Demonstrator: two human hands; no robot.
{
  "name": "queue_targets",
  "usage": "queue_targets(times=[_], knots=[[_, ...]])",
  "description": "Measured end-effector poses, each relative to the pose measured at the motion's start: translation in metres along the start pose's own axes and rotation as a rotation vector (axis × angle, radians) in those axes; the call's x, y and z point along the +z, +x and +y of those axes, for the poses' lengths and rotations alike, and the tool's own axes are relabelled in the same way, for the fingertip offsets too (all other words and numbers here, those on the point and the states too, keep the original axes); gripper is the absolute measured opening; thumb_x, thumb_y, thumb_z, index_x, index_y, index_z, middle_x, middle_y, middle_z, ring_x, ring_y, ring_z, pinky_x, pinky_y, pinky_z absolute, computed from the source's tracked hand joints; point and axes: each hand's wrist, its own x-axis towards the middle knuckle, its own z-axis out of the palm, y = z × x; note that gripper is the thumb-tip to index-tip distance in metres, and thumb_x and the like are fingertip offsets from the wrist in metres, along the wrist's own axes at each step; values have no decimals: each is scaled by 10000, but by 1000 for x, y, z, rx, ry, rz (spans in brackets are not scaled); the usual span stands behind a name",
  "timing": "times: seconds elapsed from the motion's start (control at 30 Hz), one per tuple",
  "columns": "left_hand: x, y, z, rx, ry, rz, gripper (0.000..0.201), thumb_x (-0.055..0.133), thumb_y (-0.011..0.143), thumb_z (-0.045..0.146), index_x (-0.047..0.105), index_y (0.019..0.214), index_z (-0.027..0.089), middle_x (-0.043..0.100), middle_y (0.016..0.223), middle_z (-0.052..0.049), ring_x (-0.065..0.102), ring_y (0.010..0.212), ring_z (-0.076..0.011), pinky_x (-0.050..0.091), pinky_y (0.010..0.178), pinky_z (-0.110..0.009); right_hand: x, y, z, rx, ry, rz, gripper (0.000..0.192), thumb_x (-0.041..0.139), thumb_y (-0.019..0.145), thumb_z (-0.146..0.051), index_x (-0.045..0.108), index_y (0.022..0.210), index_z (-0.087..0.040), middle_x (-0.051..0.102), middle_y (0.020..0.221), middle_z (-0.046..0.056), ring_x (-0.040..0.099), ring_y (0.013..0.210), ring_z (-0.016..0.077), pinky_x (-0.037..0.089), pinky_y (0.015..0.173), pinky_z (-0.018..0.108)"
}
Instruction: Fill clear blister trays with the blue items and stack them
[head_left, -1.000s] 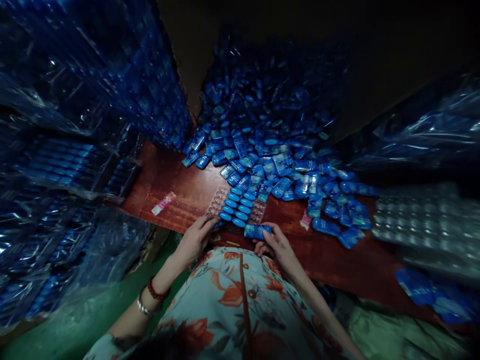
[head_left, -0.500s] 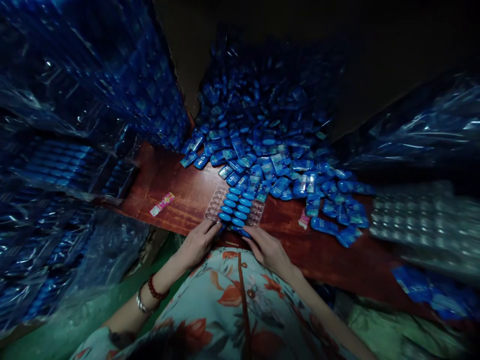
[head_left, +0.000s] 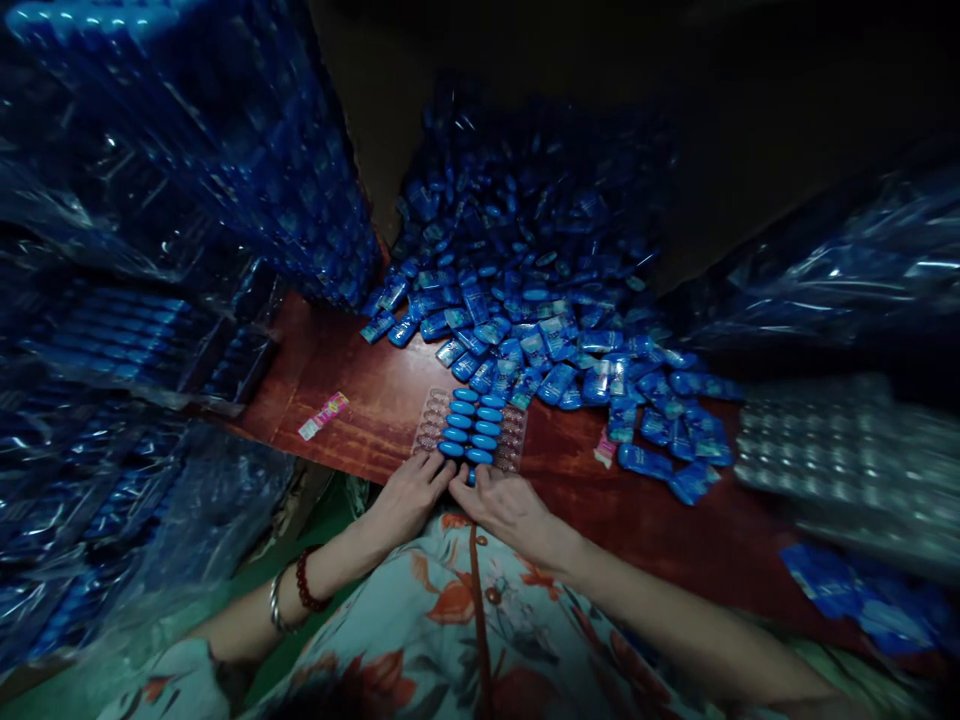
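Observation:
A clear plastic tray (head_left: 429, 418) with oval hollows lies on the brown table. Glossy blue packs (head_left: 459, 421) stand on edge in its two middle columns, while hollows at both sides hold none. My left hand (head_left: 412, 495) is closed at the tray's near left edge, fingertips against the nearest blue packs. Beside it, almost touching, my right hand (head_left: 510, 508) has its fingers curled in over the near end of the right column. A bit of blue shows between its thumb and fingers; the rest is hidden by the hand.
Beyond the tray, a large heap of blue packs (head_left: 555, 340) spreads over the brown table (head_left: 375, 440). Stacked, plastic-wrapped packs (head_left: 300, 200) rise at the left. Clear trays (head_left: 817, 450) are piled at the right. A pink wrapper strip (head_left: 324, 416) lies left of the tray.
My right hand has moved left and inward, its fingers now curled close to my left hand. My left hand has shifted slightly right. The tray sits slightly lower in view.

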Motion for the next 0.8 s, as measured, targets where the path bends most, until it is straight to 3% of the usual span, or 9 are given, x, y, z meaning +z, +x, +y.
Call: queue_targets(times=[0.1,0.17,0.23,0.4,0.47,0.53,0.63,0.8], knots=[[-1,10,1,12,24,-92,316,411,849,95,527,1138,145,592,984,-107,550,904,-222,493,825,-380,1,0,7,-8,38,-31,282,365,883,-73,527,1096,-164,627,801,89,578,581,168,382,445,257],[3,12,0,13,48,-68,302,406,858,103,524,1134,140,596,980,-109,557,896,-223,499,802,-374,8,-5,14,-5,48,-13,332,376,884,-81,512,1178,-157,637,791,78,579,572,155,401,461,252],[9,10,-2,20,36,23,320,377,882,107,490,1179,140,593,1027,-116,564,921,-215,504,802,-361,18,-14,20,-6,61,69,391,400,880,-88,497,1253,-156,640,736,54,581,575,140,419,502,240],[18,-3,-9,20,-176,326,368,410,928,229,384,1288,158,591,1081,-117,582,976,-183,521,796,-305,40,-35,38,33,223,414,411,393,916,-156,507,1306,-214,588,579,-9,559,539,117,448,579,228],[9,5,-14,-64,-262,426,292,410,930,239,458,1208,163,605,1040,-112,591,958,-179,517,795,-306,42,-34,56,179,313,523,415,348,924,-167,522,1293,-244,640,691,16,597,629,132,482,659,251],[-5,28,-21,-154,-325,459,213,378,939,229,545,1056,167,620,932,-87,596,874,-164,506,770,-295,39,-26,82,380,327,553,406,347,924,-212,519,1289,-261,656,894,57,618,777,175,502,706,300],[-25,86,-33,-236,-333,369,235,388,938,273,588,888,161,624,848,-72,586,832,-170,481,761,-298,32,-4,123,491,226,425,405,445,893,-295,495,1294,-257,581,1013,93,582,878,226,506,635,318],[-31,176,-35,-292,-123,-53,261,630,790,385,609,804,125,645,810,-130,606,860,-284,460,762,-374,24,21,154,324,24,265,284,588,829,-305,575,1099,-220,533,976,87,522,883,223,468,672,314]])
